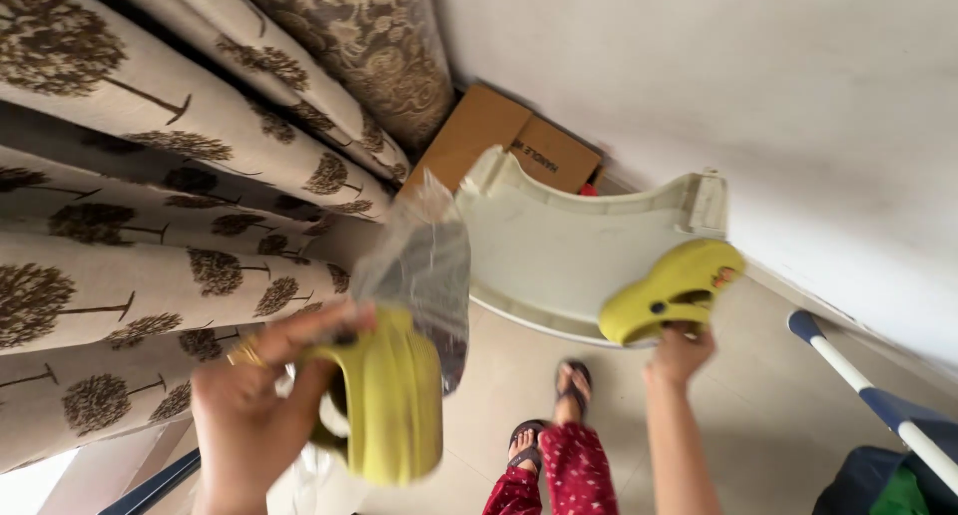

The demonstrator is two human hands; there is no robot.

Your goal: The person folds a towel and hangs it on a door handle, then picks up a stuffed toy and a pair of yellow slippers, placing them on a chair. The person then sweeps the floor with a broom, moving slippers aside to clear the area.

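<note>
**A:** What is in hand here?

**B:** A pair of yellow-green foam clogs, one to each hand. The left hand is closed around the near yellow-green clog, thumb over its top, and it also touches a crinkled clear plastic bag that stands up just behind the shoe. The right hand is stretched out and pinches the far yellow-green clog from below, near its heel end.

**A:** And where are the shoes against the rest?

**B:** Both are held in the air. The far one hangs in front of a curved cream plastic tray that leans by the pale wall, with a brown cardboard box behind it. Tree-patterned beige curtains fill the left.

**A:** Which step, would you say?

**B:** I judge the clogs are just out of the bag, or about to go in; I cannot tell which. Either way the two shoes are well apart, so the next move calls for bringing them together while the left hand keeps the bag's mouth open.
</note>
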